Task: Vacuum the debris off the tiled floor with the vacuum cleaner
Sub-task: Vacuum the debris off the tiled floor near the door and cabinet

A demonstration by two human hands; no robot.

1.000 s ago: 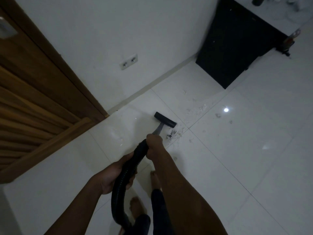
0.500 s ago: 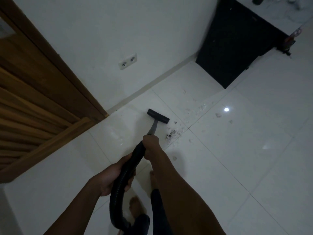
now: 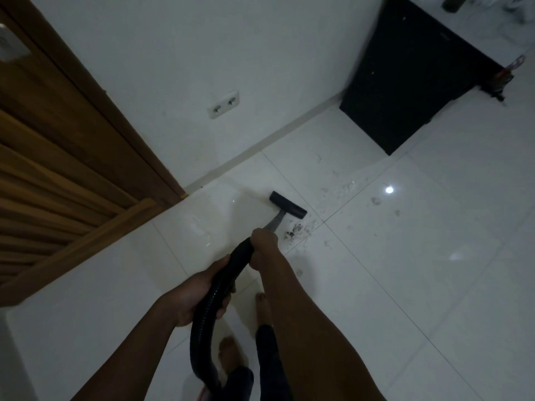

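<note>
Right hand (image 3: 262, 241): curled round top of black hose (image 3: 238, 257).
Left hand (image 3: 194, 296): gripping hose lower, behind right hand.
Nozzle (image 3: 288, 204): flat on tiled floor (image 3: 405, 256), ahead of right hand.
Debris (image 3: 295, 230): dark clump just right of right hand, pale bits farther ahead.

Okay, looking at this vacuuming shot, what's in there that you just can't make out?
Head view only:
Vacuum cleaner body: out of frame; the hose leaves by the bottom edge.
Hose-to-wand joint: covered by the right hand.
Nozzle underside: faces downward, hidden.
Reddish object beside the black cabinet: too small and dim.
Dark item on the countertop: cut by the top edge.
</note>
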